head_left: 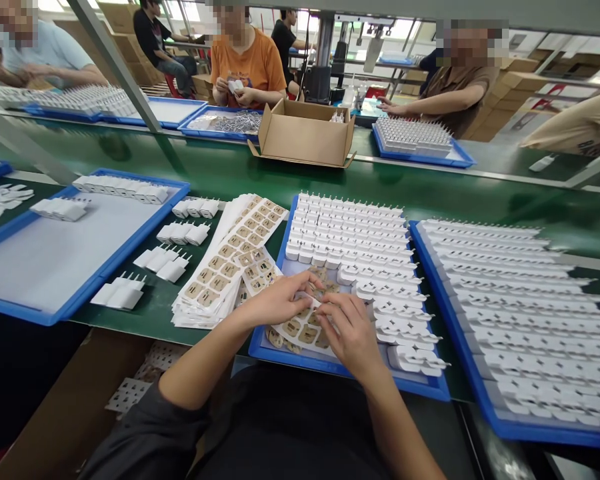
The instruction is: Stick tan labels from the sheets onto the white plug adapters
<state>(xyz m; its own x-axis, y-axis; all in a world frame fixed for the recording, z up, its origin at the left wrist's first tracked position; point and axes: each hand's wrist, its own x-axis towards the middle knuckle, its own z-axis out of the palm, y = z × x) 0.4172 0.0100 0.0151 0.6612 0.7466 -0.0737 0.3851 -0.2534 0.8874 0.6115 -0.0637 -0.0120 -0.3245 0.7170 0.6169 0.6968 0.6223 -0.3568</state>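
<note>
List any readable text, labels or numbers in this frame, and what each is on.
No text can be read.
Label sheet under the left hand and right hand: tan stickers with dark marks, too small to read.
Stack of label sheets: same, unreadable.
White plug adapters in the blue tray: no visible print.
Cardboard box: blank.
Orange shirt: graphic blurred.

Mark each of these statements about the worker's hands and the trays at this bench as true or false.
1. Both hands, left hand and right hand, are on a label sheet. True.
2. The sheet lies in a red tray. False: the tray is blue.
3. White plug adapters fill rows in that tray. True.
4. The stack of label sheets lies right of the hands. False: it lies to their left.
5. A cardboard box stands open across the belt. True.
</note>
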